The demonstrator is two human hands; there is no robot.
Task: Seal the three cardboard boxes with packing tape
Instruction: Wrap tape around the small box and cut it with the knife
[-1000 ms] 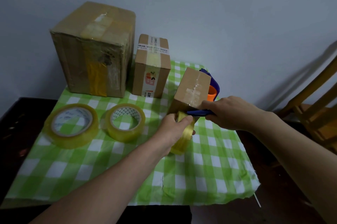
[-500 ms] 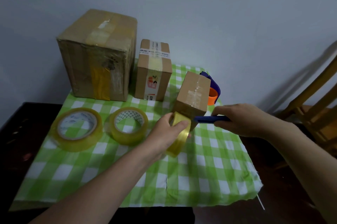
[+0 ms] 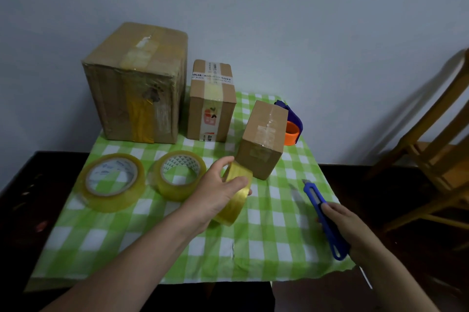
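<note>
Nearest, the right hand (image 3: 352,230) grips a blue utility knife (image 3: 323,215) low over the green checked cloth (image 3: 266,243) on the counter. The left hand (image 3: 218,195) grasps a yellow tape roll (image 3: 237,200) held on edge. Beyond it stands the small cardboard box (image 3: 262,139), tilted. Two larger tape rolls (image 3: 113,181) lie flat at left. Farthest, the medium box (image 3: 212,101) and large box (image 3: 137,83) stand by the wall, both taped.
</note>
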